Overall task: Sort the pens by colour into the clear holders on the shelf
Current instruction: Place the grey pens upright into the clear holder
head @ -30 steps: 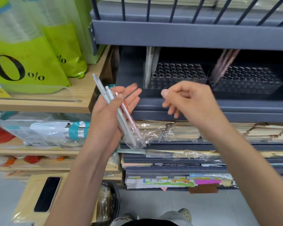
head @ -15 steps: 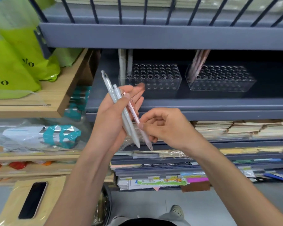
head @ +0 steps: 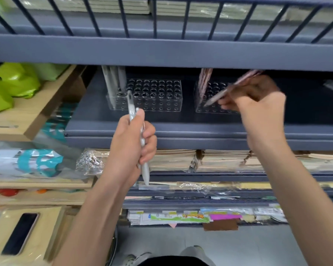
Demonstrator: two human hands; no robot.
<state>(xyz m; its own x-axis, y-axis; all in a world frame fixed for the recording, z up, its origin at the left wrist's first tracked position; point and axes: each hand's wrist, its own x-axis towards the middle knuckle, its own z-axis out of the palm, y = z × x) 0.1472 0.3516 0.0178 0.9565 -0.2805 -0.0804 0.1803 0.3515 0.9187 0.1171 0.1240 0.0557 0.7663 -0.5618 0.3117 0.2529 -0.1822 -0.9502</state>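
My left hand (head: 132, 143) grips two white pens (head: 144, 170) upright in front of the dark grey shelf (head: 181, 131). My right hand (head: 258, 100), blurred by motion, pinches a pink pen (head: 222, 94) with its tip slanting down over the right clear holder (head: 206, 109). Several pink pens (head: 204, 81) stand in that holder's left end. The left clear holder (head: 161, 96) carries several white pens (head: 113, 79) at its left end. Both holders have rows of round holes.
A barred upper shelf (head: 161, 48) overhangs the holders closely. Stacks of wrapped notebooks (head: 219, 160) fill the shelves below. A wooden rack (head: 33, 112) with green bags (head: 13, 81) stands at left, and a phone (head: 20, 233) lies on a box at bottom left.
My right hand drew the pink pen out of my left hand and carried it up to the right holder. My left hand closed round the remaining white pens. The view shifted upward.
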